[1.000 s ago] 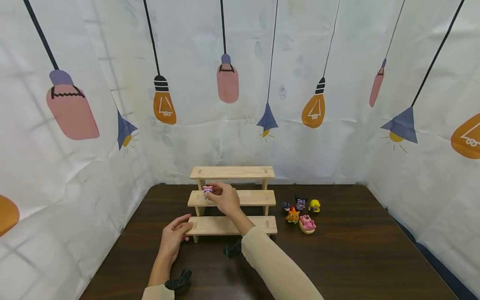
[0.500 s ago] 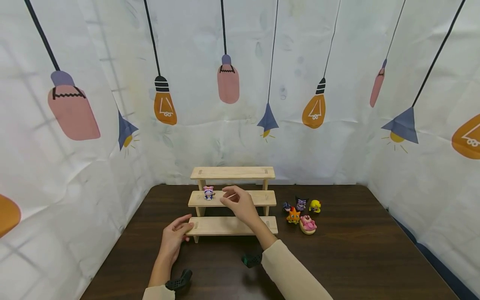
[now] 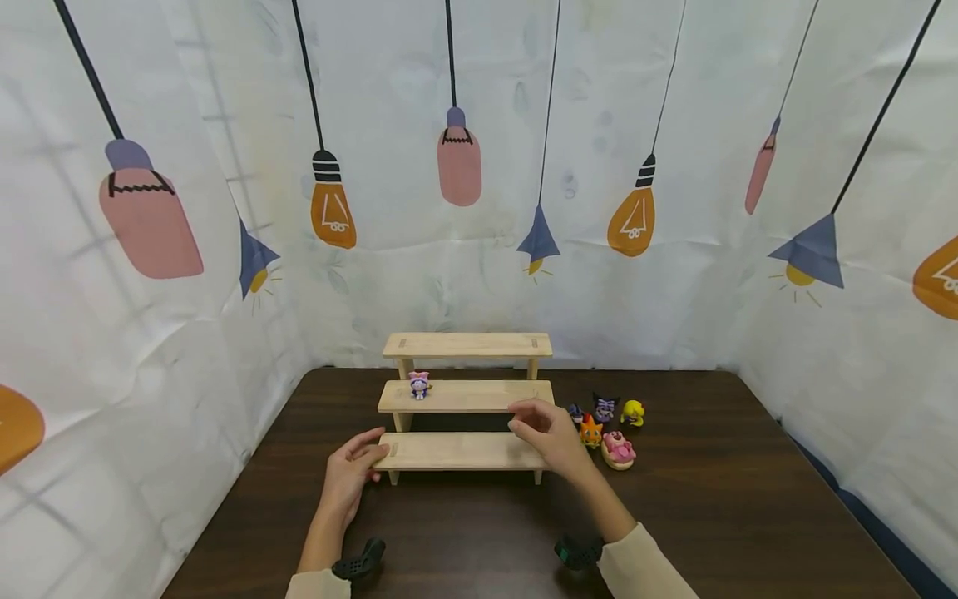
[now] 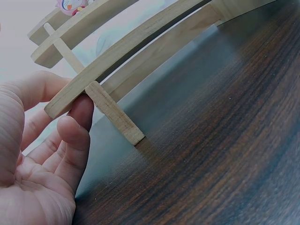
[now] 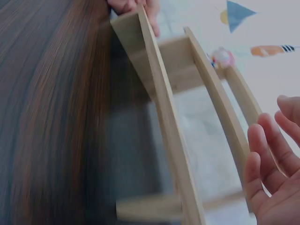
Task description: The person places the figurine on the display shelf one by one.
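Left grip (image 3: 350,470) on wooden stand (image 3: 467,344), right grip (image 3: 550,434) released

Left grip grasps the bottom shelf (image 3: 464,450)'s left end, forearm (image 3: 322,532) slanting in. Right grip holds nothing, fingers loosely bent, near the stand's right end, beside clustered figurines (image 3: 591,433). Pink-topped figurine (image 3: 419,386) upright, middle shelf (image 3: 482,396), left.

"Where was the pale wooden three-step stand (image 3: 466,346)?"
"Upright, the left end of its lowest step (image 3: 456,452) gripped by the left hand (image 3: 348,472)."
"The small pink-topped, white-and-blue figurine (image 3: 419,386)?"
"Upright on the middle step (image 3: 475,397), beyond and right of that grip."
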`<action>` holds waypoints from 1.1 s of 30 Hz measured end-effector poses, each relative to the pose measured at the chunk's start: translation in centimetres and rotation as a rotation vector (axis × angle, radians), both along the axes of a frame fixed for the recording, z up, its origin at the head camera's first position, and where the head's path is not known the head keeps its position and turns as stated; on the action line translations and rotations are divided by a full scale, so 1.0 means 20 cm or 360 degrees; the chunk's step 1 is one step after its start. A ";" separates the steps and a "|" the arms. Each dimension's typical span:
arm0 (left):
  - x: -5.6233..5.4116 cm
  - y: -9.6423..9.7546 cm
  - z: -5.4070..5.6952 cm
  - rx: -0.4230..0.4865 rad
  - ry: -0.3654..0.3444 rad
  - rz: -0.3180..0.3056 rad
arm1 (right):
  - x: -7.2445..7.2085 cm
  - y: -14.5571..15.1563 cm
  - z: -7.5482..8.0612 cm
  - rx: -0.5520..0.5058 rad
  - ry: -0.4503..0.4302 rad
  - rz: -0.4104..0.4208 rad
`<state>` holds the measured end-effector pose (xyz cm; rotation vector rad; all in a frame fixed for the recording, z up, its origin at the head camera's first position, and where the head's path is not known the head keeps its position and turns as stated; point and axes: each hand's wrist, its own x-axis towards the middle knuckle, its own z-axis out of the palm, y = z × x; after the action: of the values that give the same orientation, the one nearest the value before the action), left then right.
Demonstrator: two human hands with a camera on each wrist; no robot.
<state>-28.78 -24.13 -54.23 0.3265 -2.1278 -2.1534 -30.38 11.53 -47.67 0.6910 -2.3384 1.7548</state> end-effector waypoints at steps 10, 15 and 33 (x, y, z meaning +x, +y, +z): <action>0.00 -0.01 0.01 -0.0006 0.0017 0.0021 | 0.06 0.35 -0.03 0.0049 0.0015 -0.0251; 0.00 -0.01 0.01 0.0005 0.0016 0.0040 | 0.06 0.48 -0.01 0.0025 -0.0040 -0.0305; 0.00 0.00 0.00 -0.0006 0.0009 0.0015 | 0.00 0.81 -0.14 0.0259 -0.0006 -0.0575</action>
<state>-28.75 -24.04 -54.31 0.3292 -2.1229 -2.1423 -30.41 27.66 -50.46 0.2589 -2.4389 1.4253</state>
